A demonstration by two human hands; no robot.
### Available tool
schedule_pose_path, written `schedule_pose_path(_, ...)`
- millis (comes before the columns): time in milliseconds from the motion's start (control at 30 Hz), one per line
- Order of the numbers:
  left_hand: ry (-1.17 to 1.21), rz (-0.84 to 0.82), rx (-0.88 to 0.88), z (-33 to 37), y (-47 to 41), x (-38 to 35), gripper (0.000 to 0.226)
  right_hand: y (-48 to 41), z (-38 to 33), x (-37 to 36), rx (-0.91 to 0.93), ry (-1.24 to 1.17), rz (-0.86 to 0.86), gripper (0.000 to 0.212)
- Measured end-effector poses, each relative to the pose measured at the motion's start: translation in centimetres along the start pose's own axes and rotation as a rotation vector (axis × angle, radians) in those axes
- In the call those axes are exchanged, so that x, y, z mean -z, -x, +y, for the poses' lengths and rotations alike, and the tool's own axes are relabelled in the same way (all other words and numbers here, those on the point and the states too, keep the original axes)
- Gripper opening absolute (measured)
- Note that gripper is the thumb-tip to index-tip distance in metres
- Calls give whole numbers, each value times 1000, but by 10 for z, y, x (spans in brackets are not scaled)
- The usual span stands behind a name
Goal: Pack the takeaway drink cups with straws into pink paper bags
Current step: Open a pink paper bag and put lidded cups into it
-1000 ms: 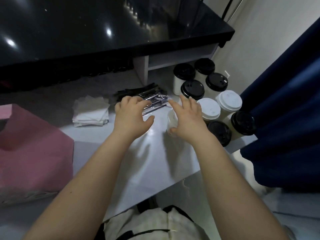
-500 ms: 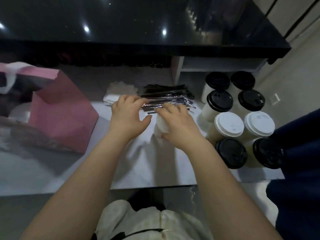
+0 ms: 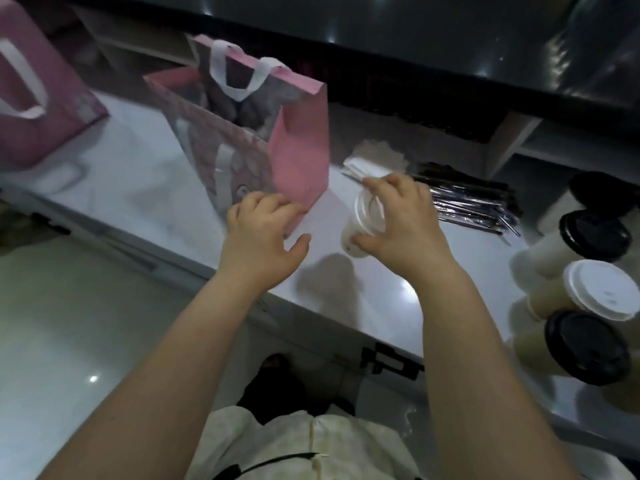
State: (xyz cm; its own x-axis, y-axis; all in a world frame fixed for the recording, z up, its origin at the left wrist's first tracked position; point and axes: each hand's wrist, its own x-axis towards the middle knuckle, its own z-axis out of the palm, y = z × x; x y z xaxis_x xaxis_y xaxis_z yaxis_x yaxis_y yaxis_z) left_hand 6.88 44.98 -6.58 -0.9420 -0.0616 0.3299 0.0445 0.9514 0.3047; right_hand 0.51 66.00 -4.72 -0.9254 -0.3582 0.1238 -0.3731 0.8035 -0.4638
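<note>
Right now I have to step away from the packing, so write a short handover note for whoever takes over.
Left hand: fingers against the lower corner of the open pink bag; grip unclear.
Right hand: grips a tilted white-lidded cup beside that bag.
Wrapped straws lie behind the cup; more cups stand at the right; a second pink bag sits far left.
Done: bag stands open; its contents are unclear.
Left: put this cup and a straw in, then pack the other cups.

Single head view, steep downward, close over table (image 3: 145, 174) edge.
</note>
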Motion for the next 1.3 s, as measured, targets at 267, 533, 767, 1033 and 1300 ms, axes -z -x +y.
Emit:
schedule_pose_path(267,68,209,-101,-61,-88,85,37,-59,-71,49,-6,73,198,80)
schedule_pose_path(533,205,-202,-345,-130,-187,106,29,-112,-159,72,-92,85,509,80)
schedule_pose_path(767,239,-437,-519,-157,-223,99,62,-139,-224,37,-97,142,378,81)
schedule_pose_path(1033,-22,-574,-620,-171,-232,77,129,-144,-228,-18,-170,281,140,73)
schedule_pose_path(1300,-119,-542,-668,-174,-206,64,154,-137,-185,-11,-328,551,-18,80)
